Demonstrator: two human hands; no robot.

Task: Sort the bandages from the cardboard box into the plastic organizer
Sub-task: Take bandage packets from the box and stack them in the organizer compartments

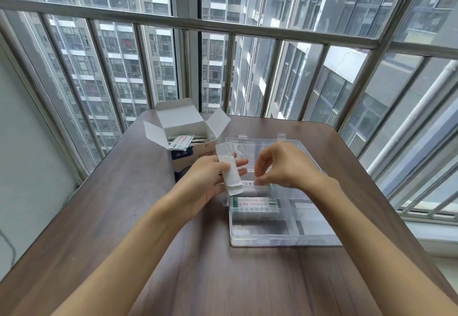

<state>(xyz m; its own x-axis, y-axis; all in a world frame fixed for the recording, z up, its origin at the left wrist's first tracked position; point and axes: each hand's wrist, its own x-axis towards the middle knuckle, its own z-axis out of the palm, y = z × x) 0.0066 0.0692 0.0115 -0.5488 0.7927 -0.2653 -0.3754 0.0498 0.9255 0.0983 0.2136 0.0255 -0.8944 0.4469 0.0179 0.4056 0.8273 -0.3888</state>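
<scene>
An open cardboard box (190,153) stands at the back of the table with several wrapped bandages (182,141) showing inside. To its right lies the clear plastic organizer (319,237), lid open. My left hand (210,179) grips a stack of white bandage strips (229,170), held upright just left of the organizer. My right hand (282,167) hovers over a back compartment, fingertips pinched on a bandage (250,184) that lies there. More bandages (256,205) with green print lie in the compartment in front of it.
The brown wooden table (124,216) sits against a metal window railing (223,25) at the back and right. The organizer's open lid (260,142) lies flat behind its tray. A pale wall (24,142) runs along the left.
</scene>
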